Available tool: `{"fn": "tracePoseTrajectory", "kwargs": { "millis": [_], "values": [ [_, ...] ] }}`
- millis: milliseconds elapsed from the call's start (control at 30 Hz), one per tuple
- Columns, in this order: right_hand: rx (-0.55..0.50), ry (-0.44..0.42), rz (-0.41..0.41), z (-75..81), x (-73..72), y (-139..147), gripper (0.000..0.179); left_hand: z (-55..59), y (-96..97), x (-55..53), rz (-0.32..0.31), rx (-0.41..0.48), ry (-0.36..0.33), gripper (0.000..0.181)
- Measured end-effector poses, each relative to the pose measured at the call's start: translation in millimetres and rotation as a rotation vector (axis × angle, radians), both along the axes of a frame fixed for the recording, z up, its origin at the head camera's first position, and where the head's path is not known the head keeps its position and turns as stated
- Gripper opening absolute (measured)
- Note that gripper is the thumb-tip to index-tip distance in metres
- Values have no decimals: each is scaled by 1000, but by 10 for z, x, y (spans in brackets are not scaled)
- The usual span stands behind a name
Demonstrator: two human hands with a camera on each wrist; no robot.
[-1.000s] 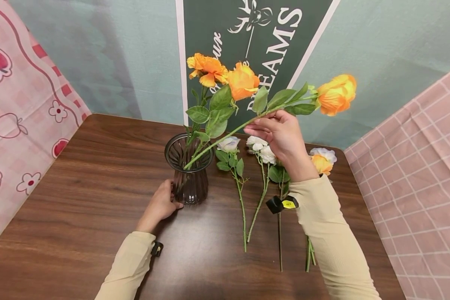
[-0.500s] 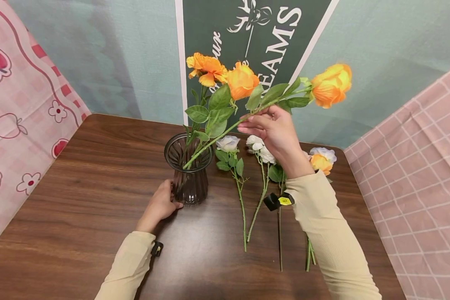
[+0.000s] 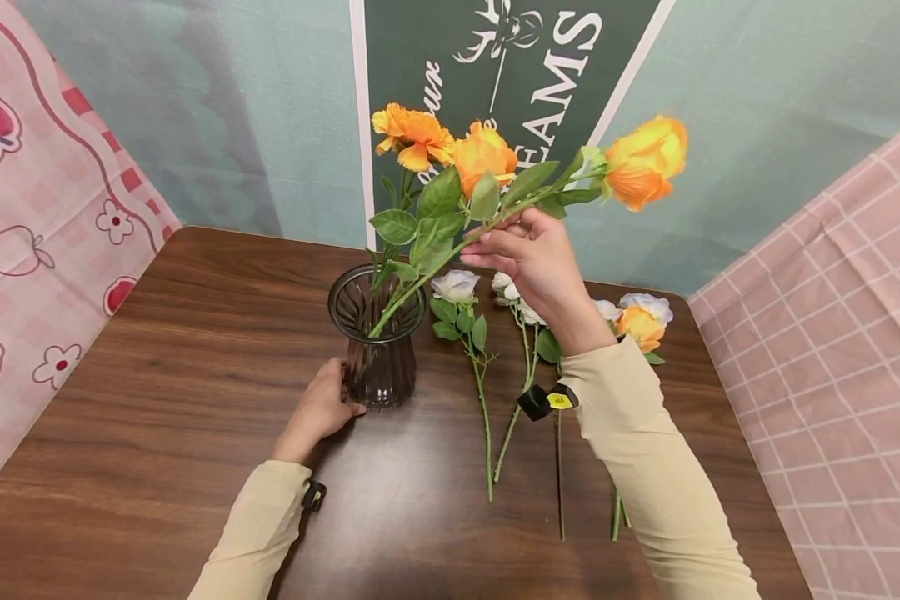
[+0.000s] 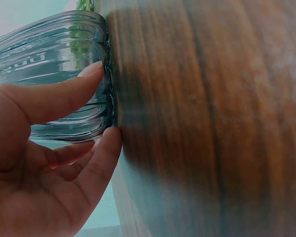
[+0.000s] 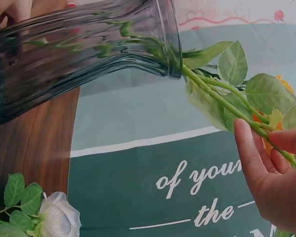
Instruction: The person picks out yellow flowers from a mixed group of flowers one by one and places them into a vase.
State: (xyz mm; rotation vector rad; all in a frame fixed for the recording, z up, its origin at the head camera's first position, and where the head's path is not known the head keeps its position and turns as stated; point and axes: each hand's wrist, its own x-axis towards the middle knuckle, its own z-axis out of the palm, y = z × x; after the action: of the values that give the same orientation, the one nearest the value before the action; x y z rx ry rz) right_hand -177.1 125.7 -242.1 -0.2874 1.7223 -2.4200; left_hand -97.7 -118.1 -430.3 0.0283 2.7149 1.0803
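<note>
A dark, ribbed glass vase (image 3: pixel 381 375) stands upright on the table. My left hand (image 3: pixel 320 408) holds it low on its left side; the left wrist view shows the thumb and fingers around its base. Between thumb and fingers my right hand (image 3: pixel 543 262) pinches the stem of an orange-yellow rose (image 3: pixel 647 162). The stem slants down to the left, its lower end inside the vase mouth, and the bloom leans out to the right. A frilly orange flower (image 3: pixel 414 136) and another orange rose (image 3: pixel 482 158) stand in the vase.
Right of the vase lie a pale bluish-white rose (image 3: pixel 456 286), a white flower stem (image 3: pixel 528 375) partly behind the right hand, and more flowers with an orange rose (image 3: pixel 640 327) beside the right sleeve. Fabric hangings enclose the wooden table (image 3: pixel 157 400) at back and sides.
My right hand has moved left and slightly up, bringing the rose's bloom left and higher, so its stem stands somewhat steeper. The left hand and vase have stayed in place.
</note>
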Motion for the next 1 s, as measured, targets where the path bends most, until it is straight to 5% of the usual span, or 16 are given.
{"fn": "tracePoseTrajectory", "kwargs": {
  "millis": [433,1000],
  "values": [
    [60,-4,67,-17,30,-104,11,0,0,-14,-1,1,-3,65],
    [216,23,58,-100,1,-209,5,0,3,-3,2,-4,-5,60]
  ]
}}
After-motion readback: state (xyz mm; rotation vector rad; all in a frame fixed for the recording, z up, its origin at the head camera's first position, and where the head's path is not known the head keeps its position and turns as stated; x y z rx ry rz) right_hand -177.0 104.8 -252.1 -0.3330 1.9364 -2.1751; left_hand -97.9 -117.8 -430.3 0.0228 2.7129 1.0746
